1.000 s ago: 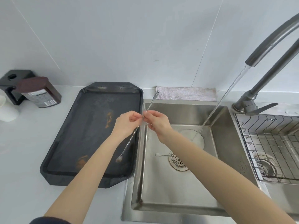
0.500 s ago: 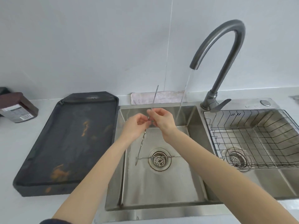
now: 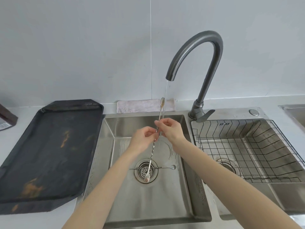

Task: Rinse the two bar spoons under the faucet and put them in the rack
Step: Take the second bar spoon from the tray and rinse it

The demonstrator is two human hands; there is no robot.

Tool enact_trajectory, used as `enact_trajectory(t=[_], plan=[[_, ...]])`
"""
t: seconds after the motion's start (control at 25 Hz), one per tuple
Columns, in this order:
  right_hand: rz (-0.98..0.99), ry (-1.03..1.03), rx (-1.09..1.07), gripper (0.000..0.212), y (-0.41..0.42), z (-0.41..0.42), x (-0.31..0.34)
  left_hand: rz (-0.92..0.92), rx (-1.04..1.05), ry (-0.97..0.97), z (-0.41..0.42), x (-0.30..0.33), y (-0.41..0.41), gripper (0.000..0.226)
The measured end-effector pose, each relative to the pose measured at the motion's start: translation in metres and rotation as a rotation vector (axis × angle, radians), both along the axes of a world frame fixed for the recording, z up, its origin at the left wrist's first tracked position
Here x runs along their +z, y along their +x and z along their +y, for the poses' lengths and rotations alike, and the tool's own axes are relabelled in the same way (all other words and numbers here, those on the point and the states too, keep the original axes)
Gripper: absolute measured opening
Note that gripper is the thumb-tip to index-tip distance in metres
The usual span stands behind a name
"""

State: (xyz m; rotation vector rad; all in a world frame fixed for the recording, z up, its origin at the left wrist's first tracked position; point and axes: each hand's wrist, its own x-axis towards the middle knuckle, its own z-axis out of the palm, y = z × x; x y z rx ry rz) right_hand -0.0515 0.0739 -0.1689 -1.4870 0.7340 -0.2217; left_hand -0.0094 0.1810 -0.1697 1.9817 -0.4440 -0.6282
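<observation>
At frame centre, the left hand (image 3: pixel 143 140) and right hand (image 3: pixel 171 130) both pinch one bar spoon (image 3: pixel 154 145) upright beside the faucet (image 3: pixel 198 52) stream; the second spoon (image 3: pixel 165 167) lies across the sink (image 3: pixel 188 192) drain.

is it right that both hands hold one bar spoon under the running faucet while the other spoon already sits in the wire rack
Not quite. The head view shows the second bar spoon lying across the drain in the left sink basin, not in the wire rack. The rest holds: left hand and right hand hold one bar spoon by the faucet stream.

No legible text — none anywhere.
</observation>
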Motion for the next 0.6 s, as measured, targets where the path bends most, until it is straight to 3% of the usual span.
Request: enact_trajectory(t=[0.08, 0.24, 0.4, 0.6], plan=[[0.005, 0.006, -0.001, 0.02, 0.0, -0.007, -0.006, 0.015, -0.004, 0.003, -0.005, -0.004, -0.001, 0.014], [0.017, 0.011, 0.023, 0.02, 0.003, -0.019, -0.011, 0.048, 0.015, 0.001, -0.011, -0.009, -0.005, 0.008], [0.024, -0.003, 0.018, 0.026, 0.011, -0.03, -0.007, 0.062, 0.002, 0.017, -0.014, -0.013, -0.006, 0.02], [-0.057, 0.082, -0.043, 0.016, 0.027, -0.049, 0.02, 0.143, 0.023, -0.067, -0.012, -0.015, -0.004, 0.005]])
